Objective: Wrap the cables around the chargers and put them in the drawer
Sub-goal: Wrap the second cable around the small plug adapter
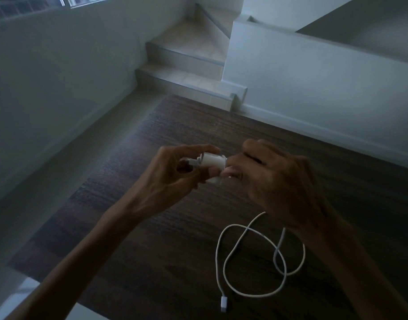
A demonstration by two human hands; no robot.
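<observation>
charger (212,163) sits above the dark table (152,227), pinched between both hands: left hand (175,179) curled round one end, right hand (274,181) gripping the other. cable (223,269) hangs looped below the right hand.

Both forearms are showing bare up to the frame's edge behind the left hand (173,172) and right hand (281,181), wearing no visible sleeves, rings or watch.

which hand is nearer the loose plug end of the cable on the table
Right. The right hand is above the cable's loops, which end in the plug; the left hand holds the charger farther left.
</observation>
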